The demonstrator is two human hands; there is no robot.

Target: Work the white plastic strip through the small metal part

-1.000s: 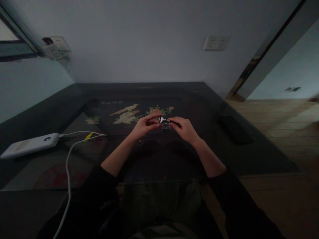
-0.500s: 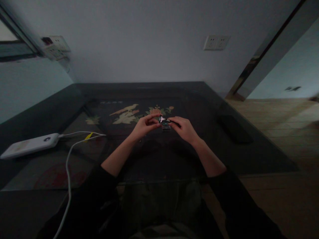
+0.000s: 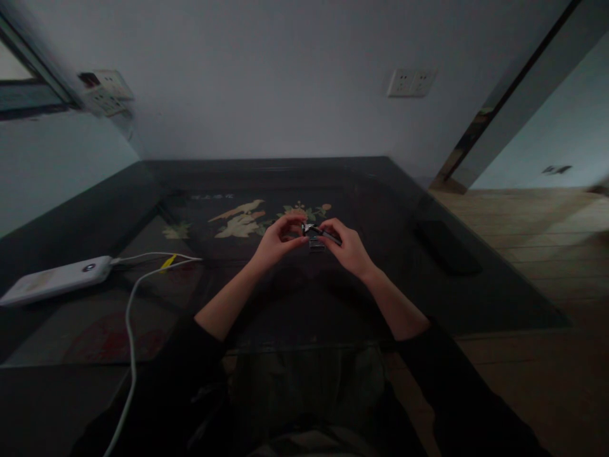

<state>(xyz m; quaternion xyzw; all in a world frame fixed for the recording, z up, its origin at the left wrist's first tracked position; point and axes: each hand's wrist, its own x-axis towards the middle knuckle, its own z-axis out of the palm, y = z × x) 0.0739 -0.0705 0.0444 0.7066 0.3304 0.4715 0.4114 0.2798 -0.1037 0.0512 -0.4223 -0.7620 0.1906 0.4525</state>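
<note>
Over the middle of a dark glass-topped table [image 3: 476, 298], my left hand [image 3: 276, 240] and my right hand [image 3: 347, 246] meet around a small black and silver object [image 3: 313, 230]. Fingertips of both hands pinch it, the left from the left side, the right from the right with a dark thin part running under its fingers. The light is dim, so I cannot tell what the object is. A small dark block [image 3: 316, 245] lies on the table just below it.
A white power bank [image 3: 54, 279] lies at the table's left, with white cables [image 3: 130, 317] running off the front edge. A dark flat object [image 3: 445, 247] rests at the right. Painted birds and flowers [image 3: 242, 219] show under the glass. Wall sockets [image 3: 410, 82] are behind.
Both hands have drawn slightly closer together and a little higher around the small object. The fingers have shifted on it; nothing else moved.
</note>
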